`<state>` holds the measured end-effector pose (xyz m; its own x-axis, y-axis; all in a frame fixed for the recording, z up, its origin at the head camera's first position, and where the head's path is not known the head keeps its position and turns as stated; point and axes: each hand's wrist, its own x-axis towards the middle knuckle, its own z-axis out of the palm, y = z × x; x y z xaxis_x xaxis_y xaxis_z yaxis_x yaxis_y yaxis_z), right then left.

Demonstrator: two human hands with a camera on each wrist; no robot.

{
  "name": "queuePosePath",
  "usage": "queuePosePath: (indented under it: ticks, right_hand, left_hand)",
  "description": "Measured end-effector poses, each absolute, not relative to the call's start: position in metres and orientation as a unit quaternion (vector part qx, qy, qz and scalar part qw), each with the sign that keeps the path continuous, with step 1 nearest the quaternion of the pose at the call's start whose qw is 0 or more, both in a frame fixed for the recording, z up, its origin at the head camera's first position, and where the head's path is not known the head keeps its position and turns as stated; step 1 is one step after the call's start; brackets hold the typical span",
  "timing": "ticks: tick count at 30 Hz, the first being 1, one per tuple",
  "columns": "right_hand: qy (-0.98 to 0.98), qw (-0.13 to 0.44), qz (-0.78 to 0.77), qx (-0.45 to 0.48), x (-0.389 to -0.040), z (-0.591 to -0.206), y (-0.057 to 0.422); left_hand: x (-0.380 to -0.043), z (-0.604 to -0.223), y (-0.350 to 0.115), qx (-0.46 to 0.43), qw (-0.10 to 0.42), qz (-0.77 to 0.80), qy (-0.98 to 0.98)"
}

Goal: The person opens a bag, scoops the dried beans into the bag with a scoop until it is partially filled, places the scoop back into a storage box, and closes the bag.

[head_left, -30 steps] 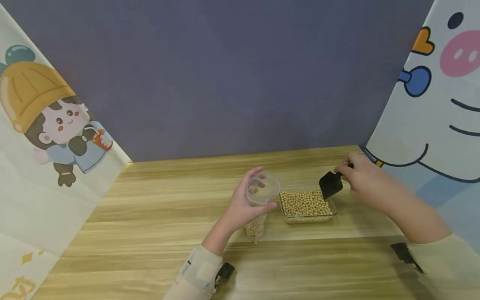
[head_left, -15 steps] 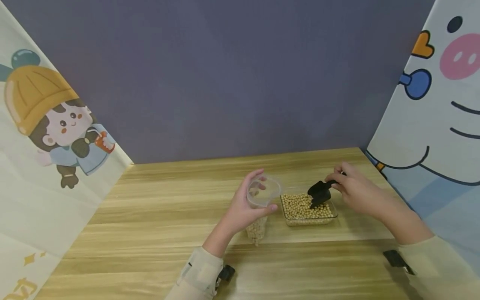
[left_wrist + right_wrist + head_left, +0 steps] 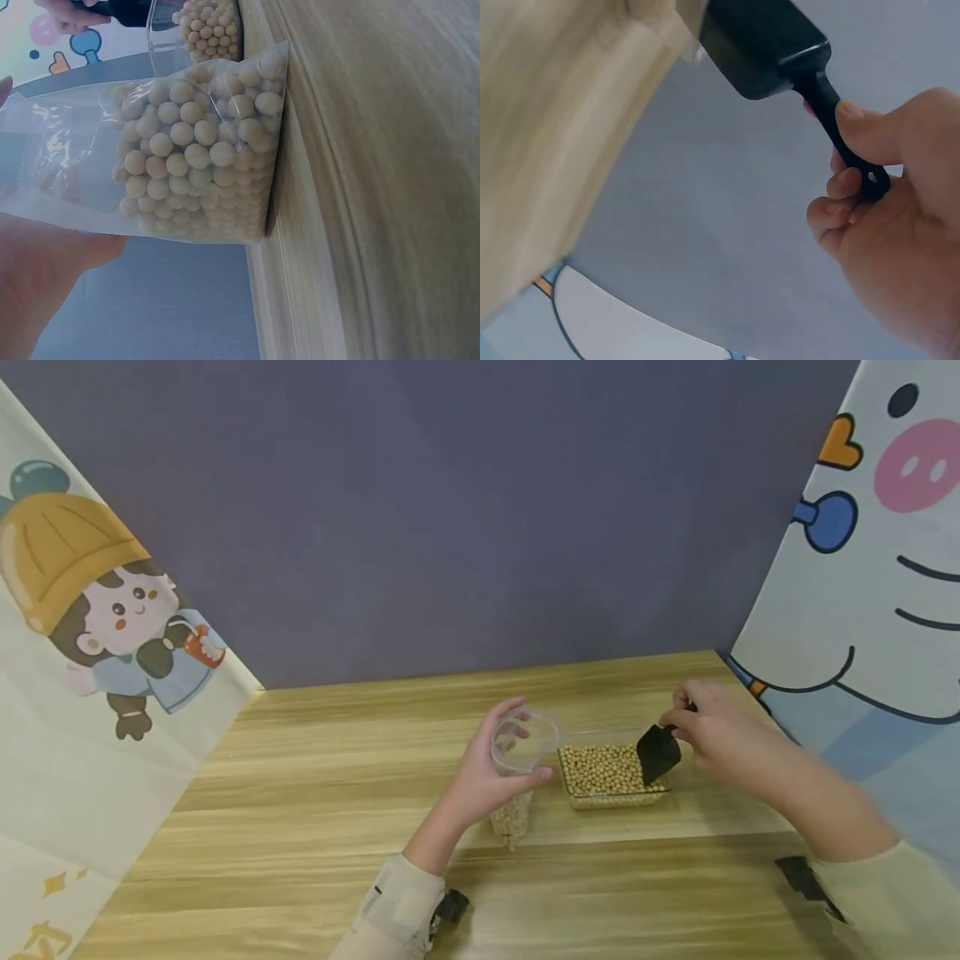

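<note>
My left hand [image 3: 487, 777] holds a clear plastic bag [image 3: 195, 150] by its upper part, thumb and fingers spread around the round, opened mouth. The bag stands upright on the table, its lower part full of pale round beans. To its right, a clear rectangular container [image 3: 622, 796] holds yellowish soybeans [image 3: 600, 768]. My right hand [image 3: 716, 727] grips a black scoop [image 3: 660, 753] by its short handle, thumb along it and fingers curled beneath. The scoop's blade points down, its tip at the beans near the container's right side. What lies in the blade is hidden.
The wood-grain table [image 3: 300, 827] runs back to a grey-blue wall [image 3: 480, 527]. Printed cartoon panels close off the left side [image 3: 135, 610] and the right side [image 3: 885, 610], the right one near my right forearm.
My right hand dips the scoop leftward into the beans, then draws it back right, the blade now steeper and lower than a second ago. The left hand and bag stay in place.
</note>
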<state>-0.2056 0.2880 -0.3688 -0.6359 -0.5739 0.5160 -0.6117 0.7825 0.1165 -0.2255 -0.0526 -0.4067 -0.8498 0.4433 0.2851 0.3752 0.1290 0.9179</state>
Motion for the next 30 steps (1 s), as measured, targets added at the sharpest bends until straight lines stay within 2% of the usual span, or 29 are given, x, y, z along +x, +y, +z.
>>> queuePosePath:
  ticks: [4,11,15,18,24,30]
  right_hand:
    - [-0.902,0.261,0.070,0.337,-0.202,-0.379,0.283]
    - [-0.940,0.161,0.126,0.272,-0.189,-0.366,0.281]
    - [-0.938,0.186,0.073,0.283,-0.189,-0.357,0.288]
    - [-0.938,0.181,0.059,0.289,-0.189,-0.357,0.291]
    - [-0.956,0.073,0.135,0.252,-0.191,-0.370,0.302]
    - [-0.950,0.012,0.212,0.231,-0.195,-0.391,0.316]
  left_hand:
    - [-0.225,-0.407,-0.052,0.270,0.027,0.595,0.757]
    - [-0.225,-0.408,-0.052,0.266,0.030,0.599,0.755]
    - [-0.226,-0.407,-0.052,0.269,0.028,0.601,0.752]
    - [-0.226,-0.408,-0.053,0.274,0.025,0.600,0.751]
    - [-0.226,-0.409,-0.052,0.274,0.026,0.595,0.755]
    - [-0.227,-0.410,-0.052,0.275,0.017,0.591,0.758]
